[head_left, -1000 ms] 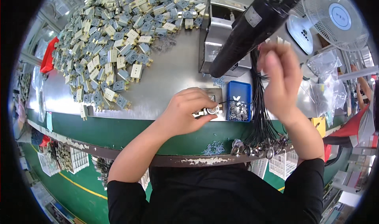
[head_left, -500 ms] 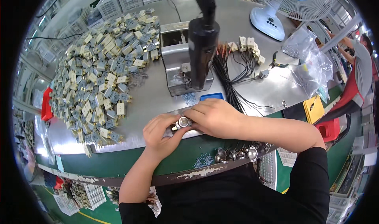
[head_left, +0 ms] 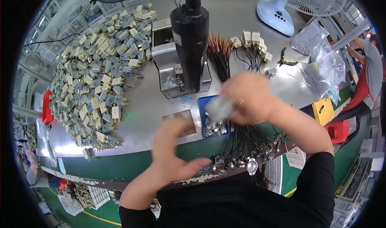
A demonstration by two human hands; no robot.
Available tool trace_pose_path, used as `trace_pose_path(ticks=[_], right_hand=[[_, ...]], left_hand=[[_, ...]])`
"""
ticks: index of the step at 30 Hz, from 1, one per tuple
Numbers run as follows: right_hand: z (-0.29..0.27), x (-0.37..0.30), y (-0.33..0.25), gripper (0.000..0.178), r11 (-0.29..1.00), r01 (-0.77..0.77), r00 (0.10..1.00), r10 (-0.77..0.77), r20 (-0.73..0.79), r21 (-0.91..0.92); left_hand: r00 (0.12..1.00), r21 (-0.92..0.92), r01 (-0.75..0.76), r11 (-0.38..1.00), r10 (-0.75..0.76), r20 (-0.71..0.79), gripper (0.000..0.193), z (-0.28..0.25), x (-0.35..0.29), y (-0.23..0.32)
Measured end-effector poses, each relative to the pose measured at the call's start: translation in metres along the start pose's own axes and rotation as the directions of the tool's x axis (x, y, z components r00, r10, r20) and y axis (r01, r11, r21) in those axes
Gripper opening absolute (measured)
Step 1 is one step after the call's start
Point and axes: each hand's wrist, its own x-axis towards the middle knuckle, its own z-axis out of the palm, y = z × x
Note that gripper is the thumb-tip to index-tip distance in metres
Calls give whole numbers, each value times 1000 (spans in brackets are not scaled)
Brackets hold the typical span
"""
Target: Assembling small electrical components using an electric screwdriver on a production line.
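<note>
Blurred pale piece (head_left: 220, 108), likely light, stiff, best held by sides: in right hand (head_left: 250, 98); left hand (head_left: 172, 153): spread, near worktop (head_left: 140, 133) front edge

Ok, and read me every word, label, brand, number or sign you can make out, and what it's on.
None can be read.
Black cylindrical tool: pale sticker, too small to read.
Light-blue plastic fan base: any marks by its dark buttons are too small.
Blurred pale-grey object in the right hand: too smeared to show any text.
</note>
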Motion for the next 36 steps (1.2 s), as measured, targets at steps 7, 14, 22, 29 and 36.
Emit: trace_pose_path(ticks=[7,14,22,29,36], right_hand=[[-19,-49,130,44,448,-884,467,838,-282,-132],[-23,-53,132,50,393,-717,623,731,-277,-576],[-23,-43,-4,30,601,-761,359,705,612,-246],[-9,-63,-27,26,585,-734,346,760,551,-346],[-24,-62,-24,35,228,-968,139,833,535,-103]], left_hand=[[874,-133,-76,988,130,468,34,52,-24,5],[871,-165,-83,983,152,466,28,47,-26,-2],[885,-300,-92,950,216,413,45,54,-32,-3],[892,-326,-88,941,220,394,52,51,-34,0],[911,-315,3,949,127,392,64,47,-37,-2]])
